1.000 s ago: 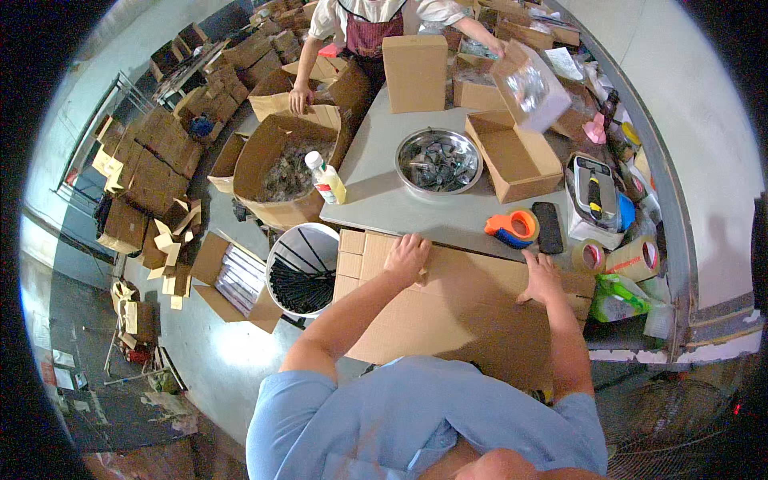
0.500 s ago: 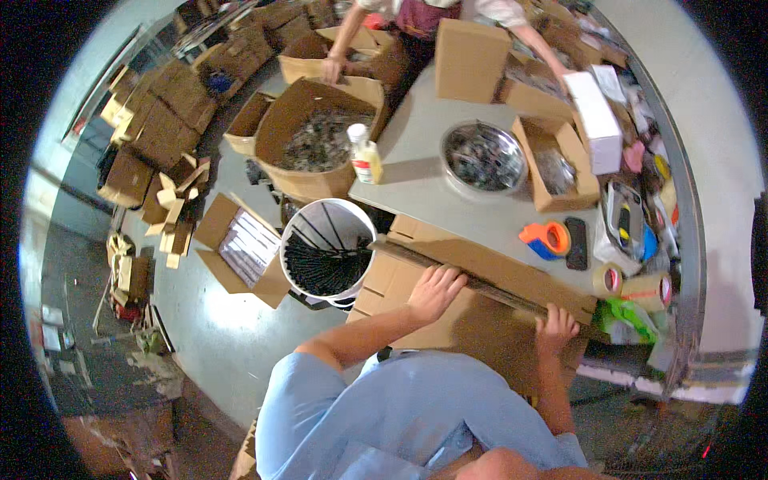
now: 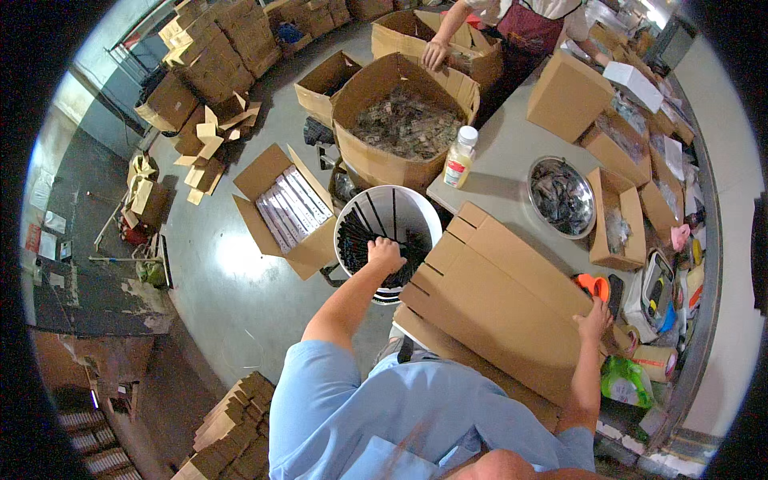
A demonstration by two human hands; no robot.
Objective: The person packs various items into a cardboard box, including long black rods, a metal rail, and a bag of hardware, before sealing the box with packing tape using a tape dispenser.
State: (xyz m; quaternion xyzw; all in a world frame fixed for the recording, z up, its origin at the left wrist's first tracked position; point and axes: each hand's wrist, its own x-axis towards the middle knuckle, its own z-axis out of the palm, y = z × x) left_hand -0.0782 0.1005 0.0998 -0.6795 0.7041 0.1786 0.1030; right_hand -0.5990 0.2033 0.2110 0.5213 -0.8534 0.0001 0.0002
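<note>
A flattened cardboard box (image 3: 500, 292) lies across the near edge of the table, slotted flaps toward the left. My right hand (image 3: 594, 322) grips its right edge. To the left of the cardboard stands a white bucket (image 3: 432, 216) holding many thin black rods (image 3: 352, 240). Inside the bucket's mouth, my left hand (image 3: 386, 254) rests over the rods with its fingers slightly apart; its fingertips are partly hidden among them, and nothing lifted shows in it.
An open carton (image 3: 260, 180) of white packs sits left of the bucket. A bottle (image 3: 460, 158), a metal bowl (image 3: 562, 198) of dark pieces and orange tape (image 3: 592, 286) stand on the table. Across it, a person's hand (image 3: 434, 54) touches a large carton (image 3: 360, 152).
My left hand has left the cardboard and moved left into the bucket. The raised cardboard flap now lies flat, and my right hand stays at the right edge. The view has shifted.
</note>
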